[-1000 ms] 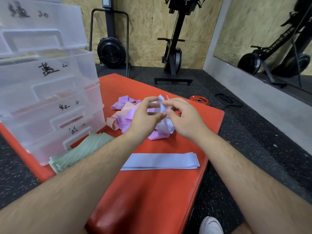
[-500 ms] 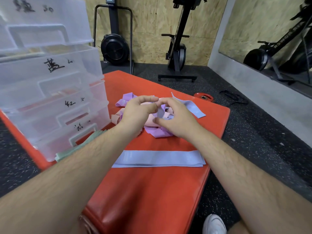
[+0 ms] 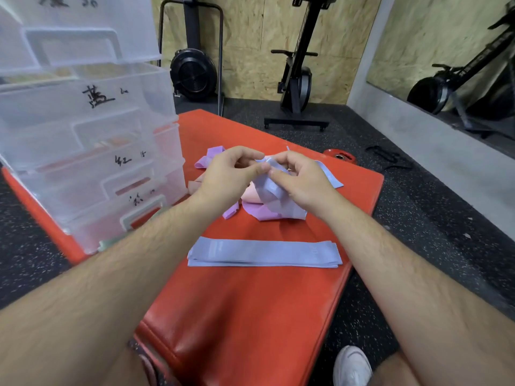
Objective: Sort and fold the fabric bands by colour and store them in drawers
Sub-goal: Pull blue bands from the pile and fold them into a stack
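Pinching 1 pale blue band (image 3: 271, 188) at its top edge, the left hand (image 3: 228, 174) and right hand (image 3: 301, 182) clamp thumb against forefinger above the tangled purple and pink bands (image 3: 260, 214) on the red mat (image 3: 250, 316), hiding much of them. A flat blue stack (image 3: 264, 253) lies nearer; clear drawers (image 3: 92, 135) stand left, the left forearm (image 3: 133, 263) covering most of the green bands (image 3: 107, 243).

Left: the drawer tower (image 3: 92, 129) walls off the counter's (image 3: 250, 316) left side.
Near: bare counter in front of the folded blue stack (image 3: 264, 253); I can pass freely.
Middle: a narrow bare gap between that stack and the loose pile (image 3: 262, 215).
Over pile: my left hand (image 3: 228, 174) and right hand (image 3: 303, 179), pinching a blue band (image 3: 271, 188), crowd it.
Lowest drawer: green fabric (image 3: 107, 243) beside it, probably bands, mostly hidden.
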